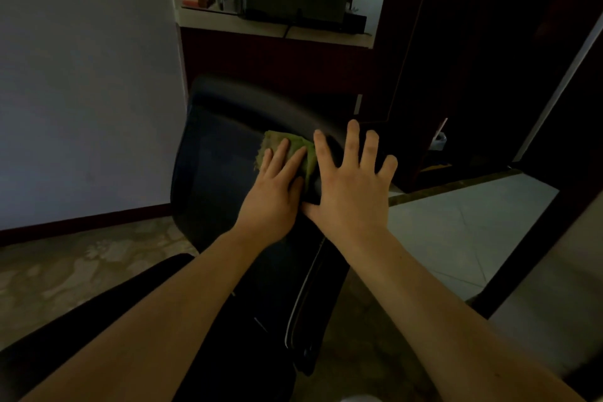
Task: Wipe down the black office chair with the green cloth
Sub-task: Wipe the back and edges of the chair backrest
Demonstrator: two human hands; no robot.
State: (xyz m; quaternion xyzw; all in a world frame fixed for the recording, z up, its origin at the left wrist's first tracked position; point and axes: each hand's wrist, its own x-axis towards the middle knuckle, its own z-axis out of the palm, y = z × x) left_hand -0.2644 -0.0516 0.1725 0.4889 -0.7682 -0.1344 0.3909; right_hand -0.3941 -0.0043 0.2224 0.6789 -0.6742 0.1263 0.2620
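Bare backrest [212, 160] left of cloth [293, 143]; rim [293, 108] seemingly blocks above.

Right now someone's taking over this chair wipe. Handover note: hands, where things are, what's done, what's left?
Left hand: flat, fingers straight, pressing the green cloth onto the back of the black office chair, near its upper right edge.
Right hand: open, fingers spread, braced on the chair's right edge beside the cloth.
Done: wiping is under way at that spot; how much is already clean cannot be told.
Left: likely the rest of the chair.
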